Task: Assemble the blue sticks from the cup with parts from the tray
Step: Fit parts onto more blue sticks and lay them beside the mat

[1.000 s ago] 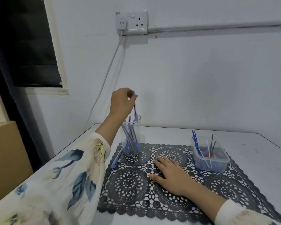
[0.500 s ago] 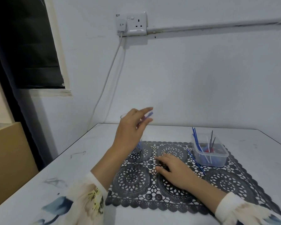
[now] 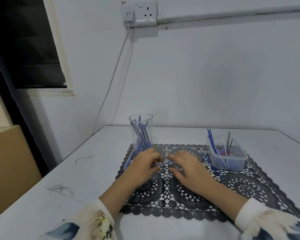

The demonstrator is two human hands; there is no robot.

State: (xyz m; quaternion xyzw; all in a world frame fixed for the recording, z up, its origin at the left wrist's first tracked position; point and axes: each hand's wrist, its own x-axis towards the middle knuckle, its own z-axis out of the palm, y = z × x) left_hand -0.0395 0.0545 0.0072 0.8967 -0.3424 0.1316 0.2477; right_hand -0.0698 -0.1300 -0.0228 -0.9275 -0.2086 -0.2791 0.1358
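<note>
From the head view, our left hand (image 3: 144, 163) pinches one blue stick (image 3: 163, 164) near its left end, fingers curled over it; the stick lies nearly level just above the mat (image 3: 249, 186), bridging the gap between our two hands. Our right hand (image 3: 189, 170) is palm down over the mat with fingers almost straight and their tips at the stick's right end; whether they grip that end or only touch it we cannot tell. The cup (image 3: 141, 132) stands upright just beyond the left hand, with more blue sticks leaning inside it. The tray (image 3: 226, 160) sits beyond and to the right of the right hand, apart from it, holding red parts (image 3: 223, 153) and thin rods (image 3: 228, 141) that rise over its rim. Loose sticks (image 3: 128, 161) lie on the mat, left of the left hand and right of the right hand.

We judge the stick to be very light, thin, slick plastic; it looks fairly stiff, yet likely to bow or kink if pushed from the ends, and it may roll in a loose pinch. We would take it close to the end being joined, between thumb and forefinger, so the tip does not wander; the tray's parts look tiny and want a fingertip pinch too.
</note>
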